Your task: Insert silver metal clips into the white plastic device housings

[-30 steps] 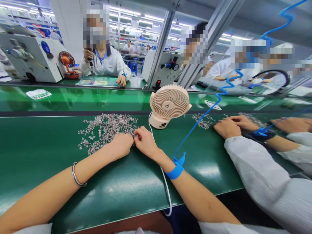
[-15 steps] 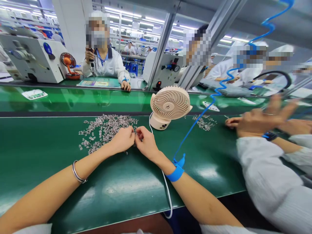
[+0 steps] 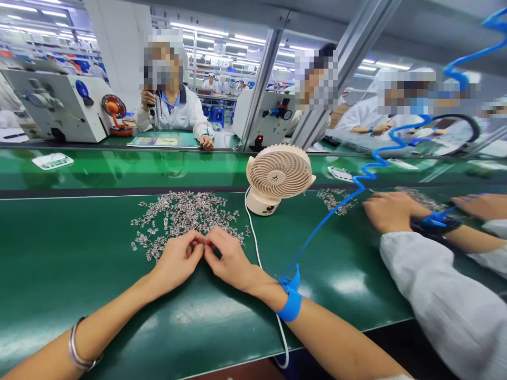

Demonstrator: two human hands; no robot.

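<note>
Just in front of a loose pile of small metal parts (image 3: 190, 208), my left hand (image 3: 178, 261) and my right hand (image 3: 229, 258) meet fingertip to fingertip. Thumb and fingers are pinched together on both. Whatever sits between the tips is too small to make out. A metal bangle (image 3: 75, 345) circles my left forearm. On my right wrist is a blue strap (image 3: 291, 301), joined to a coiled blue cord (image 3: 317, 227).
A cream desk fan (image 3: 277, 174) stands right of the pile, its white cable (image 3: 257, 245) running to the table's front edge. A co-worker's hand (image 3: 390, 211) rests on the green table (image 3: 79, 253) at right. White-cased boards (image 3: 53, 161) lie on the green strip behind.
Both my hands have come back toward me and slightly left, from the pile's right edge to its front, fingertips still together. The co-worker's raised hand at right has come down to the table.
</note>
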